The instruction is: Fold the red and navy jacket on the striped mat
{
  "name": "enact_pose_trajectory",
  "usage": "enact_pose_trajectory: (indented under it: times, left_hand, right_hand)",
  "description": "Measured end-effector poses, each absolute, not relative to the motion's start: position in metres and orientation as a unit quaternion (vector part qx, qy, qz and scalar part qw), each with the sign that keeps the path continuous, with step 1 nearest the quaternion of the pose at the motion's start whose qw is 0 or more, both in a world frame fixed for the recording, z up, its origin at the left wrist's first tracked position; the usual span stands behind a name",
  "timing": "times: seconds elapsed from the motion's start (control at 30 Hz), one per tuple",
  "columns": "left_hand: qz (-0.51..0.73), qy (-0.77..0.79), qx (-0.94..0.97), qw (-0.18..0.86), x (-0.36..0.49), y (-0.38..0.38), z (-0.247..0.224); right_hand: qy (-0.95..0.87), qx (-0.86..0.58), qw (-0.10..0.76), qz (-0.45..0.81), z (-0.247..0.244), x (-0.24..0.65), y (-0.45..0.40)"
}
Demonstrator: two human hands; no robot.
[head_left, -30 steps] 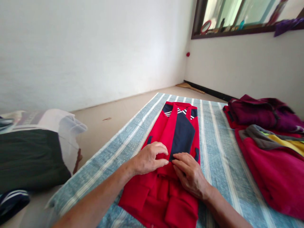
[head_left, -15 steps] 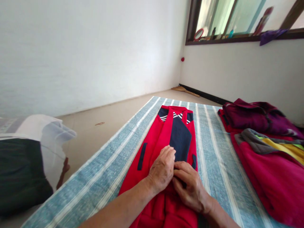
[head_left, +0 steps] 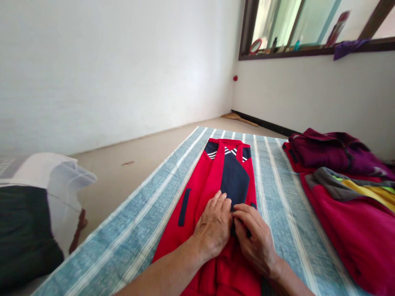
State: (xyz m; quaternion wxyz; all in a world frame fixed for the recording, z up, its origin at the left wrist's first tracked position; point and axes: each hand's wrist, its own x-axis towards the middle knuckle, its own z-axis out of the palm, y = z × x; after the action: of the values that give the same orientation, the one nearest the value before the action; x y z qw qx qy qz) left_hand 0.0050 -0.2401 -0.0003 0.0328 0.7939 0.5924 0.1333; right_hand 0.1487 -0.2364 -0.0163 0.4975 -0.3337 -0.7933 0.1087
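A red jacket [head_left: 202, 197] with navy panels and white stripes lies lengthwise before me, its sides folded in and its collar end pointing away. My left hand [head_left: 216, 220] rests palm down on its middle, fingers stretched out over the red and navy cloth. Close beside it, my right hand [head_left: 253, 234] is closed, thumb and fingers pinching the jacket's fabric. The fingertips of both hands nearly meet. Bunched red cloth lies under my wrists, partly hidden by my forearms.
A blue and white striped sheet [head_left: 123, 224] lies beneath. Folded clothes are stacked at right: a purple jacket [head_left: 327, 154] and a crimson garment [head_left: 354, 230] with grey and yellow trim. At left, a person's dark clothing [head_left: 24, 234] shows. A window [head_left: 296, 24] is at upper right.
Both hands have shifted slightly right along the jacket. My left fingers have straightened from a curled pose and lie flatter. My right hand keeps its pinch.
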Motion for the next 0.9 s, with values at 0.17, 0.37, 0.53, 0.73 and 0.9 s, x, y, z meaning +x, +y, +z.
enact_pose_trajectory:
  times: [0.17,0.37,0.53,0.73,0.9]
  left_hand:
    - [0.087,0.606,0.788,0.064,0.0043,-0.2399,0.0006]
    - [0.059,0.596,0.797,0.072,0.0019,-0.2402,0.0051]
    - [0.059,0.576,0.813,0.059,0.0004,-0.2394,0.0059]
    - [0.087,0.560,0.820,0.077,0.0007,-0.2386,0.0047]
    - [0.086,0.555,0.825,0.063,0.0001,-0.2381,0.0017]
  right_hand:
    - [-0.822,-0.310,0.472,0.068,-0.0212,0.1469,-0.2357]
    - [-0.835,-0.291,0.466,0.038,-0.0156,0.1443,-0.2378]
    - [-0.853,-0.287,0.435,0.027,-0.0123,0.1437,-0.2416]
    - [-0.869,-0.281,0.406,0.003,-0.0139,0.1433,-0.2427]
    - [-0.866,-0.285,0.411,-0.002,-0.0147,0.1418,-0.2423]
